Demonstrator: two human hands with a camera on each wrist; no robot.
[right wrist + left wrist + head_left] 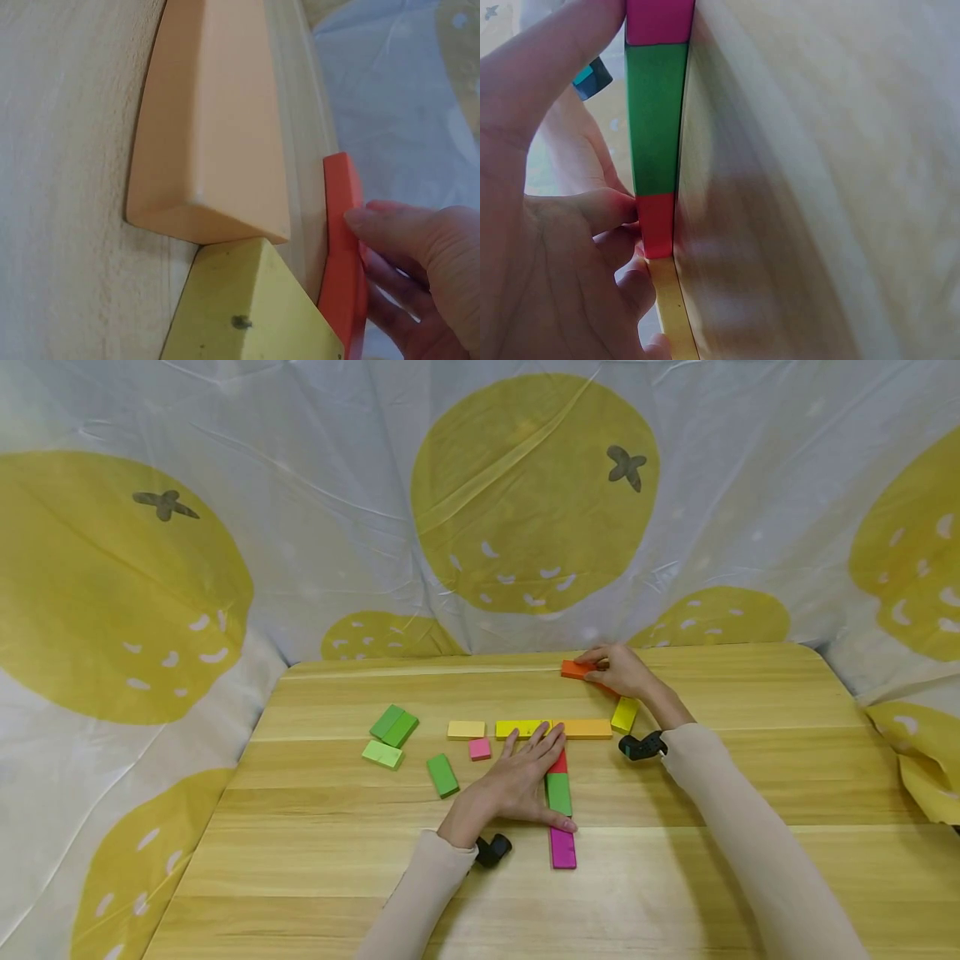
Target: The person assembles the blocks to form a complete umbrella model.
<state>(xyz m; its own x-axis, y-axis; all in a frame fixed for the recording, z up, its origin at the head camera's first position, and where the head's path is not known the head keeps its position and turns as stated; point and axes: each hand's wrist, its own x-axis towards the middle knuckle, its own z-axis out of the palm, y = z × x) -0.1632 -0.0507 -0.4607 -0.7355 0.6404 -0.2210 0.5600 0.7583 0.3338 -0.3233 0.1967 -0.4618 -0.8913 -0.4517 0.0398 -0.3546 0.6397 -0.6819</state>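
My left hand (517,781) lies spread along a column of blocks, fingers fairly straight. Its fingertips reach the yellow block (517,728) and red block (558,763), and the thumb rests where the green block (558,795) meets the magenta block (563,850). Near the far edge, my right hand (624,672) pinches an orange-red block (341,191) between thumb and fingers. Another orange-red block (341,300) adjoins it at an angle, partly hidden by the hand in the head view. A light orange block (585,729) continues the yellow one's row, its right end touching a tilted yellow block (624,715).
Left of the row lie a pale yellow block (467,730), a pink block (479,749) and a single green block (442,776). Farther left sit two green blocks (393,725) and a light green block (382,755). A patterned cloth (360,527) hangs behind the wooden table (300,860).
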